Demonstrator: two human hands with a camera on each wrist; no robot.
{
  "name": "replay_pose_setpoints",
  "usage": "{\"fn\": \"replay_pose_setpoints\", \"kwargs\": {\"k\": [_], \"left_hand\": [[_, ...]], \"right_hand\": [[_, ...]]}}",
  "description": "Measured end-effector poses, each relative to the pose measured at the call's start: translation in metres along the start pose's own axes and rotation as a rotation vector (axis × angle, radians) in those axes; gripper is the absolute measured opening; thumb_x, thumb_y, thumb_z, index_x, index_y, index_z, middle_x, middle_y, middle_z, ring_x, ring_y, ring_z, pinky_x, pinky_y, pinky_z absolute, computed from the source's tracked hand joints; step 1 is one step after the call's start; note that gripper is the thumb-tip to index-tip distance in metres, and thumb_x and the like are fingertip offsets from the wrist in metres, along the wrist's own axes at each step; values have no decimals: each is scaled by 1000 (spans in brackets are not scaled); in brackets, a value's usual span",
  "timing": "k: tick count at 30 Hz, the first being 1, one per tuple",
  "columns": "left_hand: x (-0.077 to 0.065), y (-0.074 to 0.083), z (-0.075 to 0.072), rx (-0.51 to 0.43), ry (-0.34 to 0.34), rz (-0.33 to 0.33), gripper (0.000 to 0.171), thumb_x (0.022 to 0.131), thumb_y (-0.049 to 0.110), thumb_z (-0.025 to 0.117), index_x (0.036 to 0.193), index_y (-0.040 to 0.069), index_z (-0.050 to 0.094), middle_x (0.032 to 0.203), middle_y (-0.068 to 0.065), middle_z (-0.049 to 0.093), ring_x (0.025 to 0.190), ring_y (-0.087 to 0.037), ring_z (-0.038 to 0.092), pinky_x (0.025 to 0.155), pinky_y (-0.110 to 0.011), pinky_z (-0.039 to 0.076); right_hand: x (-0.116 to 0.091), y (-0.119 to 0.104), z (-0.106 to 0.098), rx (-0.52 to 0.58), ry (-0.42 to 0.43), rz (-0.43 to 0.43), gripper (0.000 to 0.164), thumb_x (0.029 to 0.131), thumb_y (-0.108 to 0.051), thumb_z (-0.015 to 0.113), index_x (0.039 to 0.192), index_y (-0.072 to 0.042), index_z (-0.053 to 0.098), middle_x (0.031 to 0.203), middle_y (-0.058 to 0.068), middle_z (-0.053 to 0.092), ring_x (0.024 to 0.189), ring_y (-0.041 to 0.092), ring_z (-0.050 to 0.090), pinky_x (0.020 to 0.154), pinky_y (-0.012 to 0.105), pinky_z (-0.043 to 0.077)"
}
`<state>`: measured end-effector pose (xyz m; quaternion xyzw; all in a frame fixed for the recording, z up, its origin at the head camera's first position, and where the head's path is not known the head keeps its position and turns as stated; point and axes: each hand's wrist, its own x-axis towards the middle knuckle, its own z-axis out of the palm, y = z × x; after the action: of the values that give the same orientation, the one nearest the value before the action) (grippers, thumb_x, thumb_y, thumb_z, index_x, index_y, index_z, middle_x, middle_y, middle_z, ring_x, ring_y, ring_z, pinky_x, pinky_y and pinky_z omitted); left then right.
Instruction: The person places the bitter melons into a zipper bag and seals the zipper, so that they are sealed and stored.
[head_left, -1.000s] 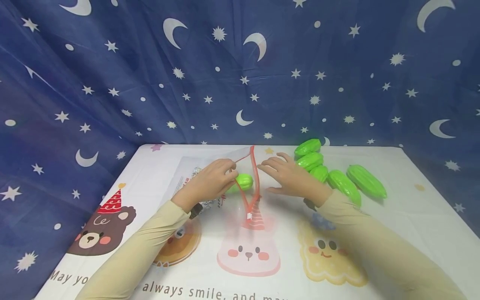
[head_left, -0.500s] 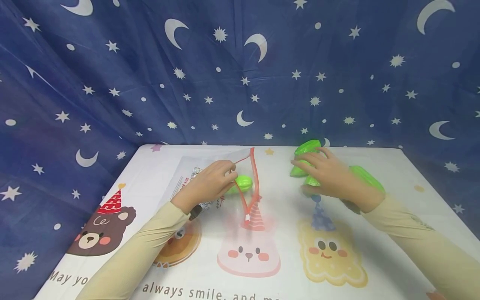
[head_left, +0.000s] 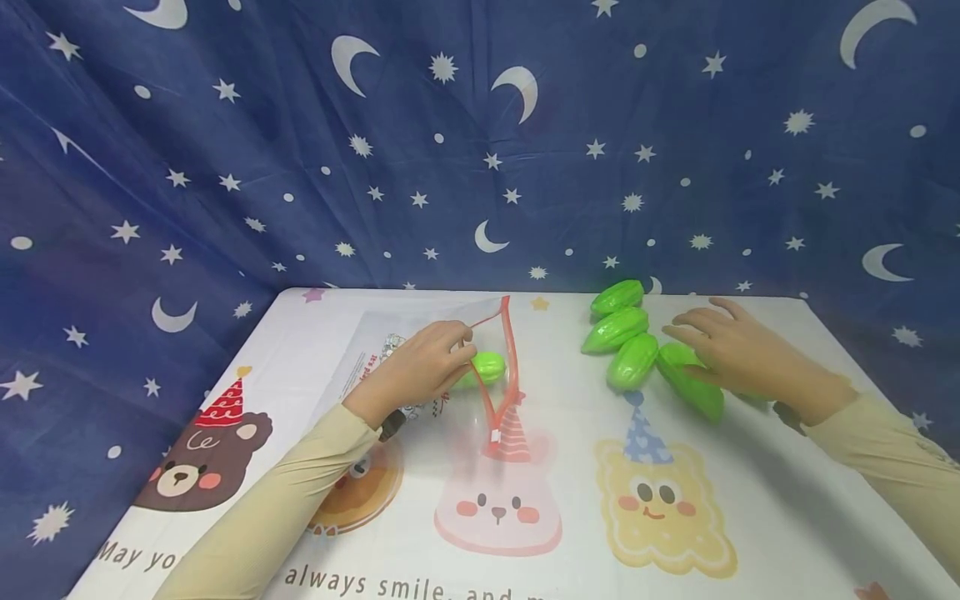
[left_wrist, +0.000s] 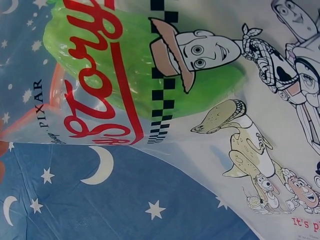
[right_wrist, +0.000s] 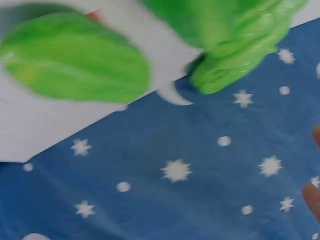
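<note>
In the head view my left hand (head_left: 423,365) pinches the rim of a clear printed zip bag (head_left: 512,350) with a red zip edge, its mouth spread towards the right. One green ribbed plastic fruit (head_left: 489,365) lies inside it; the left wrist view shows this fruit through the bag's cartoon print. My right hand (head_left: 750,350) hovers, fingers spread and slightly bent, over the right end of a row of similar green fruits (head_left: 633,362). Its fingers overlap the larger fruit (head_left: 690,383); whether they touch it I cannot tell. Another fruit is mostly hidden beneath this hand.
A white tablecloth (head_left: 555,417) with cartoon prints covers the table. Behind and to the left hangs a blue curtain (head_left: 420,117) with moons and stars, close to the table's back edge. Two more green fruits (head_left: 618,297) lie stacked towards the back.
My right hand has moved right, away from the bag's mouth and across the row of green fruits to its right end. The left hand and the bag stay nearly still.
</note>
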<state>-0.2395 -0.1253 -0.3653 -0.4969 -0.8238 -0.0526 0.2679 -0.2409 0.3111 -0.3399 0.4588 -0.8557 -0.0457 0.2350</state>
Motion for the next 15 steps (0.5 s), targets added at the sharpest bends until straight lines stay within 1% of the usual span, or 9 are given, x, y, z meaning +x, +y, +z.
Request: {"fn": "replay_pose_setpoints", "kwargs": {"k": [1, 2, 6, 10, 15], "left_hand": [[0, 0, 0, 2, 2, 2, 13, 86, 16, 64, 90, 8, 54, 97, -8, 54, 88, -23, 53, 89, -36, 48], [0, 0, 0, 4, 4, 3, 13, 86, 16, 64, 90, 8, 54, 97, -8, 54, 88, -23, 53, 89, -36, 48], [0, 0, 0, 5, 11, 4, 13, 86, 15, 64, 90, 8, 54, 97, -8, 54, 88, -23, 53, 89, -36, 48], [0, 0, 0, 1, 26, 3, 13, 85, 13, 66, 90, 8, 55, 97, -7, 54, 89, -23, 54, 89, -36, 48], [0, 0, 2, 2, 12, -7, 11, 86, 14, 63, 90, 8, 55, 97, -7, 55, 89, -22, 53, 89, -36, 48]], "right_hand": [[-4, 2, 0, -4, -21, 11, 56, 66, -30, 81, 112, -5, 60, 105, 15, 63, 100, 32, 58, 92, 60, 38], [-8, 5, 0, -9, -34, 20, 61, 58, -21, 84, 112, -5, 60, 104, 15, 63, 100, 32, 58, 91, 60, 38], [-21, 12, 6, -32, -58, 30, 58, 57, -18, 85, 109, -6, 62, 102, 14, 64, 97, 32, 59, 88, 61, 41], [-31, 18, 15, -58, -81, 24, 55, 57, -16, 85, 106, -5, 63, 100, 15, 64, 95, 32, 60, 86, 61, 43], [-40, 25, 24, -56, -98, 39, 52, 59, -13, 83, 106, -4, 62, 101, 16, 64, 96, 34, 60, 87, 63, 42]]}}
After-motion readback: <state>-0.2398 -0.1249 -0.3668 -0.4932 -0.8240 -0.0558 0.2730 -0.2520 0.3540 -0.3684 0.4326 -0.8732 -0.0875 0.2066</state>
